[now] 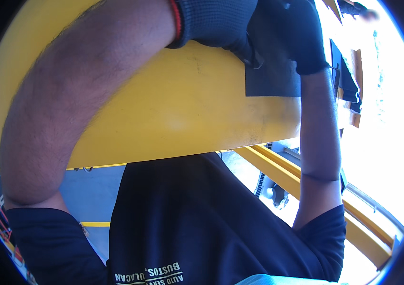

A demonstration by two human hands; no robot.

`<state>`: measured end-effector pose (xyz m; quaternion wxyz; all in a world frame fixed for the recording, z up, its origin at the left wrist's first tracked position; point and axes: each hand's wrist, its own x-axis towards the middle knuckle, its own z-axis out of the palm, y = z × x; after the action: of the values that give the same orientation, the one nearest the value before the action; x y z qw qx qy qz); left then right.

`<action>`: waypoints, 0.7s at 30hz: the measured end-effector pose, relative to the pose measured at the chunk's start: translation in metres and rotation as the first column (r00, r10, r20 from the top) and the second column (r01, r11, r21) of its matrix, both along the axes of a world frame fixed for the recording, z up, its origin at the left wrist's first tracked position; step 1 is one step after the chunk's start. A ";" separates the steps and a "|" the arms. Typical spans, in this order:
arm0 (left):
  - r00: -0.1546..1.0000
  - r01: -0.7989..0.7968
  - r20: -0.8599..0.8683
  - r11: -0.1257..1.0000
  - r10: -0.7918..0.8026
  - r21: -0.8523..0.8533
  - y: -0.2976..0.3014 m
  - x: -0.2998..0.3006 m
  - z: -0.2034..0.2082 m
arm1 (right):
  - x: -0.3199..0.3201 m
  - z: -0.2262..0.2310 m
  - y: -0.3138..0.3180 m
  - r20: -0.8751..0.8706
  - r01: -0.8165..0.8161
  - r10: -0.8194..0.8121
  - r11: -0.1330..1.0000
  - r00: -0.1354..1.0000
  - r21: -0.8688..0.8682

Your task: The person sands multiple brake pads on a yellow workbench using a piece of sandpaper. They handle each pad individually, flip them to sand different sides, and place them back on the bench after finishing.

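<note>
Yellow metal panel [178,109] fills the middle of the view. At its far right edge sits a dark flat plate [273,76]. The gloved left hand [216,21] and the gloved right hand [301,38] both rest on this plate, fingers curled together against it.

Yellow metal panel [183,114]; dark flat pad [271,80] against it
</note>
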<state>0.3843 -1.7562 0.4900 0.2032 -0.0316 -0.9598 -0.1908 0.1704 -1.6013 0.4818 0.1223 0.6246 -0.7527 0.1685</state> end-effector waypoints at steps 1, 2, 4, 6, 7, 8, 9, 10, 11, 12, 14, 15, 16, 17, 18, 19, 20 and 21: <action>1.000 -0.011 0.012 1.000 0.011 0.012 -0.003 0.001 -0.001 | 0.012 -0.001 -0.006 0.009 -0.013 0.013 1.000 1.000 -0.006; 1.000 -0.015 0.022 1.000 0.015 0.022 -0.005 0.002 0.000 | 0.025 -0.001 -0.004 0.014 -0.026 0.026 1.000 1.000 0.001; 0.997 -0.056 0.052 0.998 0.054 0.030 -0.001 0.012 0.003 | 0.044 0.001 0.019 0.017 -0.036 0.036 0.999 0.999 0.018; 0.998 -0.053 0.044 0.998 0.054 -0.020 0.006 0.020 0.011 | 0.027 0.006 0.015 0.012 -0.004 0.003 0.999 1.000 0.047; 1.000 -0.015 0.013 1.000 0.015 -0.026 0.009 0.018 0.015 | 0.021 0.014 0.013 0.017 0.047 -0.048 0.998 0.999 0.044; 1.000 -0.014 -0.001 0.999 0.014 -0.030 0.011 0.018 0.015 | 0.014 0.011 -0.001 0.042 0.049 -0.050 0.999 0.998 0.020; 1.000 -0.021 -0.019 1.000 0.021 0.006 0.005 0.012 0.006 | 0.015 0.006 -0.009 0.064 0.055 -0.055 0.998 0.996 -0.006; 0.999 -0.030 -0.011 0.999 0.031 0.015 0.001 0.008 0.002 | 0.026 0.006 -0.013 0.071 0.050 -0.049 0.999 0.996 -0.011; 0.999 -0.050 0.003 0.999 0.050 0.020 -0.002 0.005 -0.002 | 0.037 0.005 -0.013 0.089 0.026 -0.025 1.000 0.996 -0.014; 0.996 -0.071 0.047 0.997 0.071 -0.004 -0.004 0.002 -0.006 | 0.049 0.002 -0.003 0.104 0.006 -0.004 1.000 0.995 -0.013; 0.998 -0.033 0.052 0.999 0.034 -0.030 -0.001 0.006 0.002 | 0.053 0.004 0.020 0.092 -0.013 0.012 1.000 0.996 0.006; 1.000 0.020 0.013 0.999 -0.019 -0.031 0.002 0.014 0.008 | 0.042 0.007 0.021 0.069 0.010 -0.012 1.000 0.998 0.023; 1.000 0.007 0.010 1.000 -0.007 -0.022 0.003 0.020 0.010 | 0.033 0.012 0.012 0.078 0.030 -0.034 0.999 0.996 0.045; 1.000 0.018 0.007 1.000 -0.017 -0.017 0.005 0.019 0.012 | 0.025 0.013 0.007 0.088 0.058 -0.061 0.998 0.994 0.036; 0.999 -0.022 0.041 1.000 0.023 -0.004 0.004 0.008 0.008 | 0.022 0.013 -0.001 0.104 0.083 -0.084 0.996 0.991 0.012; 0.997 -0.062 0.050 0.998 0.061 0.006 0.003 0.005 0.004 | 0.026 0.011 -0.011 0.129 0.084 -0.083 0.996 0.988 -0.008; 0.993 -0.105 0.061 0.994 0.104 0.017 0.000 0.002 -0.002 | 0.035 0.009 -0.018 0.164 0.069 -0.064 0.997 0.984 -0.022; 0.991 -0.125 0.041 0.992 0.124 0.028 0.000 0.002 -0.008 | 0.047 0.007 -0.015 0.254 0.030 -0.017 0.998 0.967 -0.047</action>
<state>0.3861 -1.7567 0.4815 0.1963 0.0352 -0.9607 -0.1930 0.2174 -1.6165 0.4891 0.0430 0.5855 -0.7651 0.2645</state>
